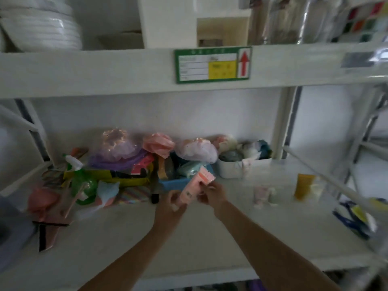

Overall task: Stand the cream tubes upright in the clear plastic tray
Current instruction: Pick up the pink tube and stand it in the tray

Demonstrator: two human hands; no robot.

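I hold a pink cream tube (196, 183) over the white shelf (189, 238), tilted with its flat end up and to the right. My left hand (175, 203) grips its lower end and my right hand (212, 193) pinches its middle. To the right, a small pale pink tube (260, 195) and a white tube (273, 196) stand on the shelf. Further right stands a yellow tube (303, 186) with a whitish tube (317, 189) beside it. The view is blurred and I cannot make out the clear plastic tray.
A blue basket (178, 182) and a white bin (233, 168) hold bagged items at the back. A green spray bottle (80, 181), pink and striped clutter lie at the left. A slanted white rail (327, 181) crosses at the right, above blue-and-yellow items (357, 217).
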